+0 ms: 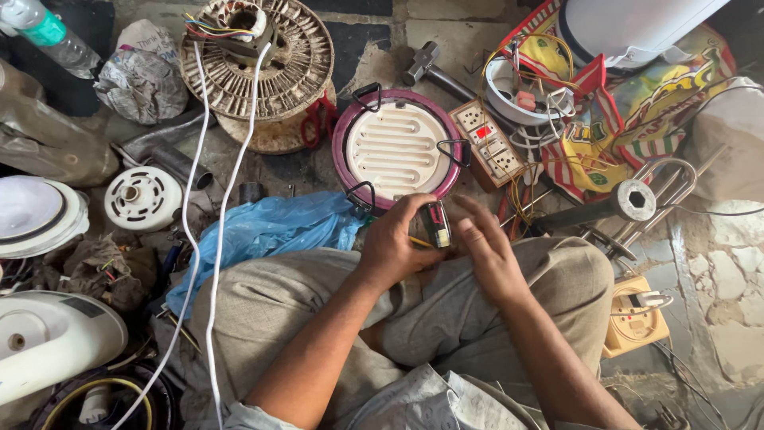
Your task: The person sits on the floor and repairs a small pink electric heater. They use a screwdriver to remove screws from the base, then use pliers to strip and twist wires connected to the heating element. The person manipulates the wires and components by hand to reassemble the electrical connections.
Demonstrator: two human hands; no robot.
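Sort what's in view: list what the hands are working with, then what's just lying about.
In hand:
left hand holding a small black tester
right hand beside it
round heater plate just ahead

Lying about:
hammer
socket board
wire spool
blue plastic bag
plastic bottle

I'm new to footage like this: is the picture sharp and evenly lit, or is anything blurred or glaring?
Head view: soft, even light with faint shadows; the round heater plate is crisp; the right hand shows motion blur at its fingers; the left hand, holding a small dark device, is sharper; the white housing at the top looks bright, nearly washed out.
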